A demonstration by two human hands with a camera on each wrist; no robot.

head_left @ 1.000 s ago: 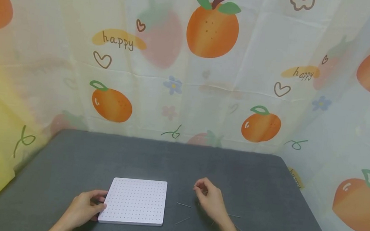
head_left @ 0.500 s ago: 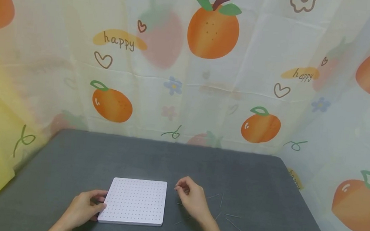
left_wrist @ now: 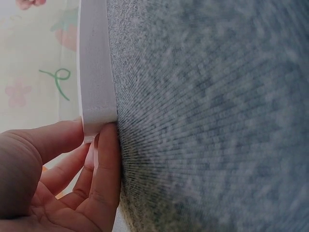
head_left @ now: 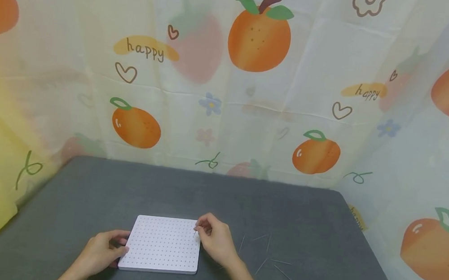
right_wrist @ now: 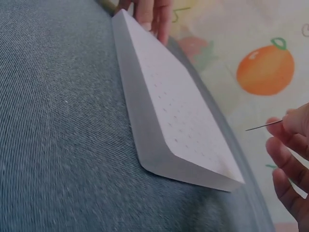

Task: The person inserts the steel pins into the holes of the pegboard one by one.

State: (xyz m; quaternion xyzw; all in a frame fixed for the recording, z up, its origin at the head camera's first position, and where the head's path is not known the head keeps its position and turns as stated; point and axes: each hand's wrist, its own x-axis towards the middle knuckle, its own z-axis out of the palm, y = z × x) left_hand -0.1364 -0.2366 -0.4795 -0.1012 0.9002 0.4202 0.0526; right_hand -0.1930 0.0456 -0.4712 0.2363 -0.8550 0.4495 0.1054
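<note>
A white square board with rows of small holes lies flat on the dark table. My left hand grips its left edge; in the left wrist view the thumb presses one face and the fingers lie against the other side at the corner. Above the board's right edge, my right hand pinches a thin metal needle between thumb and forefinger. The needle points down toward the holes near the far right corner. In the right wrist view its tip stands apart from the board.
Several loose needles, one of them a needle at the far right of the group, lie scattered on the grey table right of my right hand. A fruit-print curtain hangs behind the table and along its sides.
My right hand has moved left from above the scattered needles to over the board's right edge, carrying the needle. The left hand and board have stayed in place.
</note>
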